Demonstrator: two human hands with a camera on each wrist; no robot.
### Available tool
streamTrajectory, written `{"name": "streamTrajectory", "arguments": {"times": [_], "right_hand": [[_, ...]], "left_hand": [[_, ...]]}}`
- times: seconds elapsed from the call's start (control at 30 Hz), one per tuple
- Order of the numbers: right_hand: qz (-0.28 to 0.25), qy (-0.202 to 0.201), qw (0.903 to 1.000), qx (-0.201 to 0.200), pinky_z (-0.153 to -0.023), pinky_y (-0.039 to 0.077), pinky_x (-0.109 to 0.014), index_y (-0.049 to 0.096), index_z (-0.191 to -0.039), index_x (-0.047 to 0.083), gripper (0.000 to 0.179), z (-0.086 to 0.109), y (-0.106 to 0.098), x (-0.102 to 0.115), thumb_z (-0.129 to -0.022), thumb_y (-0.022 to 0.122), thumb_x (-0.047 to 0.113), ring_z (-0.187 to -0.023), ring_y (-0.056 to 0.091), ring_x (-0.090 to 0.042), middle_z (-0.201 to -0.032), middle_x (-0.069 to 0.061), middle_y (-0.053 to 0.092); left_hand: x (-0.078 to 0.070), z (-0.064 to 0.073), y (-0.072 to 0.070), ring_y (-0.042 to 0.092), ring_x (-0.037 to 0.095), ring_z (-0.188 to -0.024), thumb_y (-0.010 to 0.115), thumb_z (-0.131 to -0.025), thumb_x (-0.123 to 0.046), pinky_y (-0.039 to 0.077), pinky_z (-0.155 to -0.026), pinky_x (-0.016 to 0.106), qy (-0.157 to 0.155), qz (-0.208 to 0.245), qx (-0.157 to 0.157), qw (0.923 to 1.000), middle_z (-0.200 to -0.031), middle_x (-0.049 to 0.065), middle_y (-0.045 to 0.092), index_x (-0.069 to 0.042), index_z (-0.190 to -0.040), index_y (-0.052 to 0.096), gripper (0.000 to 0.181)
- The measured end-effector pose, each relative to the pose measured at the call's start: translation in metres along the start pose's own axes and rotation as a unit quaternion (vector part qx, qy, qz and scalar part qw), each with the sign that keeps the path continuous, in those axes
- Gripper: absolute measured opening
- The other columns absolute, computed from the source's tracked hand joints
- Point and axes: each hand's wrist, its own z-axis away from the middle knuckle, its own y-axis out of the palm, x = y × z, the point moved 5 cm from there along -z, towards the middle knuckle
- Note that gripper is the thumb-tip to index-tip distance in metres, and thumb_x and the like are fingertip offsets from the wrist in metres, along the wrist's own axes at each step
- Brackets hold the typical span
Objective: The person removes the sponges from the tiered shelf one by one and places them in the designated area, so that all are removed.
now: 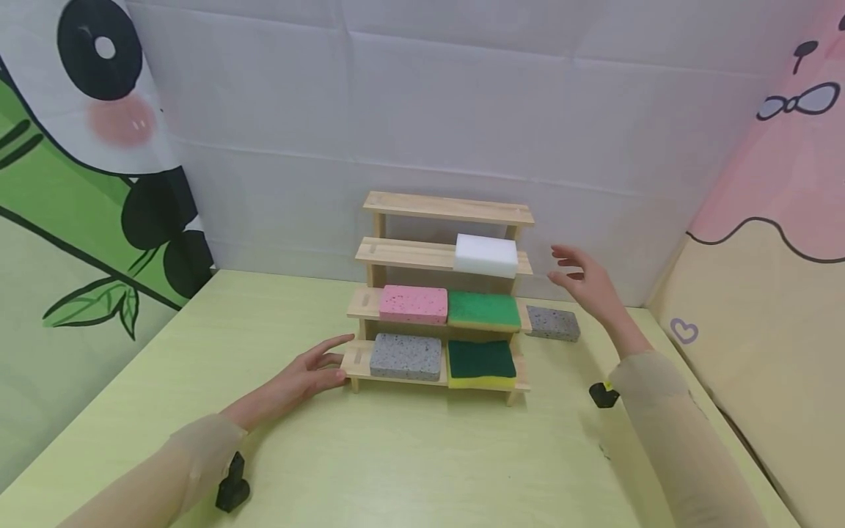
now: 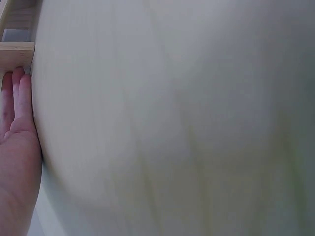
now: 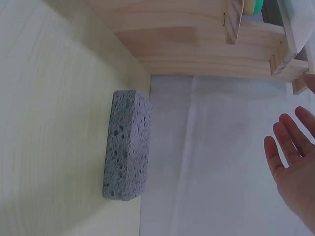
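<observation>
A four-step wooden rack (image 1: 449,208) stands against the back wall. My left hand (image 1: 306,375) is at the left end of its lowest shelf, fingers extended; in the left wrist view, the fingertips (image 2: 18,73) reach the wood's edge. To the right of the rack, my right hand (image 1: 589,284) hovers in the air beside a white sponge block (image 1: 486,254), holding nothing, fingers loosely bent. A pink speckled sponge (image 1: 414,304) and a green-topped sponge (image 1: 484,311) share the shelf below. On the lowest shelf lie a grey speckled block (image 1: 405,357) and a dark green and yellow scouring sponge (image 1: 481,362).
A darker grey speckled block (image 1: 553,323) lies on the table just right of the rack, below my right hand. Pale cloth (image 1: 449,103) covers the back wall, and printed cartoon panels (image 1: 79,235) flank the table (image 1: 396,462). Small black devices (image 1: 232,485) hang at both wrists.
</observation>
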Motion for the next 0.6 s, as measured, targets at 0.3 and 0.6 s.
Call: {"name": "streamTrajectory", "arguments": {"times": [0.3, 0.6], "right_hand": [[-0.044, -0.051, 0.9971, -0.037, -0.106, 0.042, -0.055, 0.047, -0.145, 0.012, 0.049, -0.008, 0.009, 0.030, -0.098, 0.060, 0.014, -0.129, 0.051, -0.030, -0.143, -0.015, 0.053], [-0.067, -0.082, 0.9941, -0.019, -0.108, 0.041, -0.056, 0.046, -0.144, 0.009, 0.051, -0.014, 0.023, 0.042, -0.098, 0.061, 0.023, -0.132, 0.048, -0.035, -0.146, -0.016, 0.050]], "left_hand": [[0.003, -0.002, -0.001, 0.052, 0.023, -0.131, 0.055, -0.102, -0.023, 0.042, -0.114, 0.040, 0.000, -0.004, 0.000, 1.0000, -0.150, 0.013, 0.044, -0.039, -0.155, 0.023, 0.064], [0.007, -0.005, -0.002, 0.053, 0.023, -0.130, 0.055, -0.102, -0.022, 0.043, -0.112, 0.038, 0.006, 0.001, -0.002, 1.0000, -0.150, 0.014, 0.043, -0.038, -0.155, 0.023, 0.064]]}}
